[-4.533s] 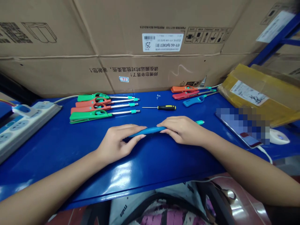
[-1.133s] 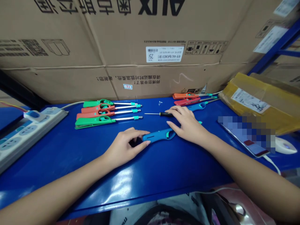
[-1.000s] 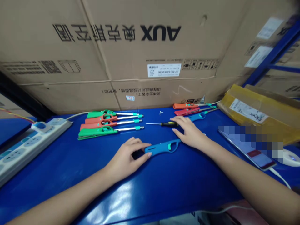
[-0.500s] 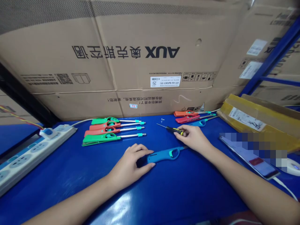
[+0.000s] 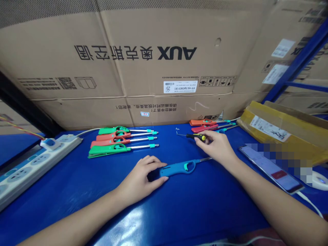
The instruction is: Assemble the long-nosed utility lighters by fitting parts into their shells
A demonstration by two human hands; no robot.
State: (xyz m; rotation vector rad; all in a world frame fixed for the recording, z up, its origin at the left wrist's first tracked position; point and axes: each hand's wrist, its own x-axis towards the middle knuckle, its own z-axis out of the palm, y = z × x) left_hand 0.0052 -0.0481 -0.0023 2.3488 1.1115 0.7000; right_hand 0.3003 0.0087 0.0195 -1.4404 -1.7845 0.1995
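My left hand [image 5: 143, 177] rests on the table with thumb and fingers around the butt end of a blue long-nosed lighter [image 5: 176, 169]. That lighter lies flat, its metal nozzle pointing right beneath my right hand [image 5: 216, 145]. Between the thumb and fingers of my right hand is a small black and yellow screwdriver [image 5: 196, 137], its thin shaft pointing left. Close to the shaft's tip lie tiny white marks or bits [image 5: 177, 130]. Beyond the right hand are an orange lighter [image 5: 202, 122], a red lighter [image 5: 203, 128] and a partly hidden blue one.
Several green and orange-red lighters [image 5: 110, 149] lie in a row at the back left. A white power strip [image 5: 38, 164] runs along the left side. At the right are a phone [image 5: 271, 169] on a cable and a yellow-taped box [image 5: 276, 131]. Cardboard [image 5: 143, 78] stands behind.
My right hand has moved slightly right and up with the screwdriver, whose shaft now lies more level. My left hand stays on the blue lighter. The camera view has shifted a little.
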